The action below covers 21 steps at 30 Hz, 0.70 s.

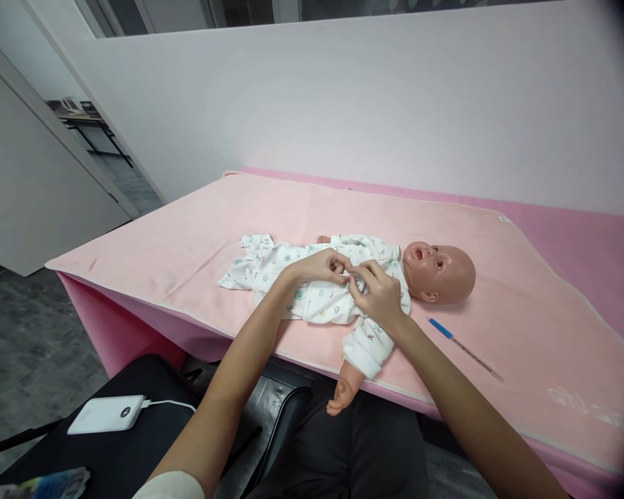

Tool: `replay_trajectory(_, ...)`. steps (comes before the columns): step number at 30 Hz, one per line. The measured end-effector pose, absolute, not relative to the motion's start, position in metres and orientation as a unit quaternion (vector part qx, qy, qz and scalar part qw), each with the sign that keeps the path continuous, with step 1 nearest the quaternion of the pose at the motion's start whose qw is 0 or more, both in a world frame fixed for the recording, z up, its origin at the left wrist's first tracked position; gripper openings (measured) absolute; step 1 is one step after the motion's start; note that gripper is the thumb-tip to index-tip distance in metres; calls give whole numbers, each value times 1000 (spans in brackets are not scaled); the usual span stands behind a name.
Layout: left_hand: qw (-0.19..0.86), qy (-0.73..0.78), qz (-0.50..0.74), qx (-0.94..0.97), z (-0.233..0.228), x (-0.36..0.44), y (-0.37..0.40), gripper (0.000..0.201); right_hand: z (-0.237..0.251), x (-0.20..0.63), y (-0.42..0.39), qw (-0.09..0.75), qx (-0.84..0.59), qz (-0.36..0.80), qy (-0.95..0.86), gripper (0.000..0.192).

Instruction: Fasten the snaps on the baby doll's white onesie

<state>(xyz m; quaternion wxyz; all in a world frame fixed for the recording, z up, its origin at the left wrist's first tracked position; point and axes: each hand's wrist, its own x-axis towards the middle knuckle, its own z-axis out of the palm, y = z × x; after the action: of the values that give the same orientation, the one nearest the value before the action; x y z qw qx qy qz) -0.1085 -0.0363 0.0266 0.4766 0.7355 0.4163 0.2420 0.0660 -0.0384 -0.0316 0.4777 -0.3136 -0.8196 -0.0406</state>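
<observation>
A baby doll (439, 274) lies on its back, head to the right, one arm hanging toward me over the table edge. It wears a white printed baby shirt (330, 305) and matching trousers (270, 267). Over the doll's chest, my left hand (325, 267) is closed, thumb and fingers pinching the front of the shirt. Just right of it, my right hand (377, 291) also pinches the shirt, its fingertips nearly meeting those of the left. Whatever lies right between the fingertips is too small to make out.
Under the doll a peach blanket (187, 229) covers a pink-draped table (598, 249). A thermometer-like stick with a blue cap (440, 328) lies near the doll's head. At lower left, a white power bank (107, 414) with a cable rests on a black chair (150, 381). A white wall (395, 104) stands behind.
</observation>
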Motion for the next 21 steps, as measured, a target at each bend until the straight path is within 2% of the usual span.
replay_trajectory(13,506,391,185,746,31,-116,-39,29,-24,71,-42,442,-274,6,-854,8)
replay_trajectory(21,455,398,183,775,26,-110,-40,31,-29,72,-40,436,-271,-2,-858,10)
